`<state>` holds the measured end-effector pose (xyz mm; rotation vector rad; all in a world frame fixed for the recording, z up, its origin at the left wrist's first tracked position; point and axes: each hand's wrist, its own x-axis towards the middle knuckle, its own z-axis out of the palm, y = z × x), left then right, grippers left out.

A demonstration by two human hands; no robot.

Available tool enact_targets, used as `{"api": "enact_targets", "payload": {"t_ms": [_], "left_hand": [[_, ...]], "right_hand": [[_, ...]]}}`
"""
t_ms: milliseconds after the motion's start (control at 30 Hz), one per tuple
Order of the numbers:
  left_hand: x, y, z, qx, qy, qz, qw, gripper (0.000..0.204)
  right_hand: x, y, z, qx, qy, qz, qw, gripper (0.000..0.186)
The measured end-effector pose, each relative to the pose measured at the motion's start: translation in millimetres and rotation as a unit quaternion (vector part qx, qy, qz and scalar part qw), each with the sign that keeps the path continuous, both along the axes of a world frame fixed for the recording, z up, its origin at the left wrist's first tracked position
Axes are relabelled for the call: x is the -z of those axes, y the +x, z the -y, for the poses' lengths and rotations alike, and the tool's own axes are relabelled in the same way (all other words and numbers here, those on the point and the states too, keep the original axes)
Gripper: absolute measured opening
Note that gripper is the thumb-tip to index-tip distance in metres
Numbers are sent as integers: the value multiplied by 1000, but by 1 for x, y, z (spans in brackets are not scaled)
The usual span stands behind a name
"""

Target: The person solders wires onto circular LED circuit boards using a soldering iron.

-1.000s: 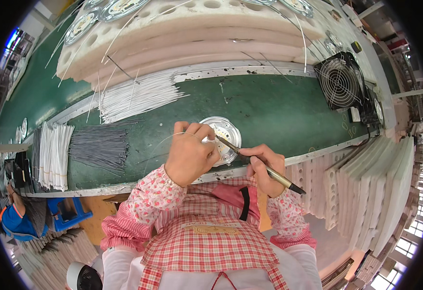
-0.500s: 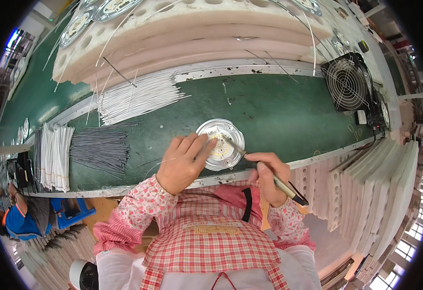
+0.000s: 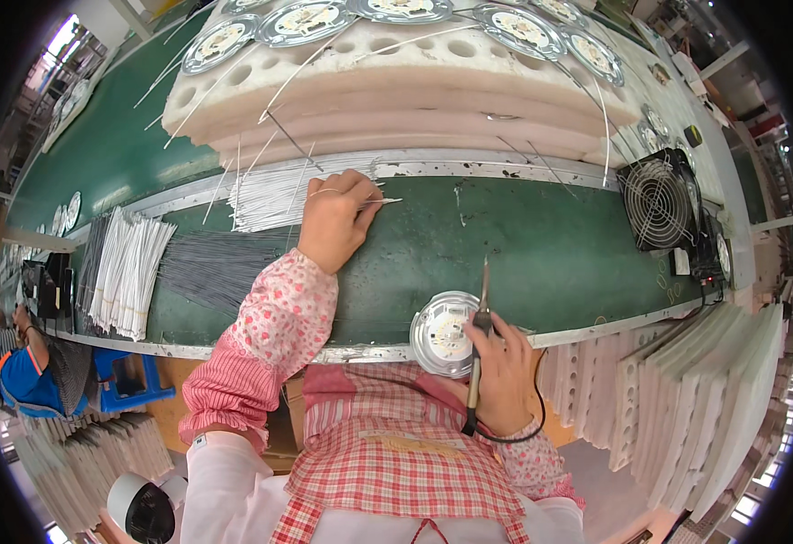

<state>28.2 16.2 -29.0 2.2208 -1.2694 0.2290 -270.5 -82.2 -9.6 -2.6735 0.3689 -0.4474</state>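
My left hand reaches to the back of the green bench, fingers closed on thin white wire at the bundle of loose white wires. My right hand holds a soldering iron, its tip pointing away from me and its cord looping down. Beside that hand, a round silver plate with a circuit board lies at the bench's near edge, partly behind the fingers. Dark grey wires and a tied white wire bundle lie left of my left forearm.
Pale foam blocks carry several round boards along the back. A black fan stands at the right. Foam sheets are stacked below right. A co-worker in blue is at the lower left near a blue stool.
My left hand has left the plate and moved up to the white wires. The plate has shifted down and right. The soldering iron now points away from me, with its tip off the board.
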Motion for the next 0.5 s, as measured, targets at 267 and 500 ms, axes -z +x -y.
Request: {"api": "enact_targets", "payload": {"t_ms": [267, 500], "left_hand": [[-30, 0, 2, 55, -165, -178, 968, 21], [-37, -81, 12, 137, -121, -254, 950, 20]], "right_hand": [[-17, 27, 23, 66, 157, 145, 975, 35], [-13, 61, 25, 194, 366, 117, 903, 32]]}}
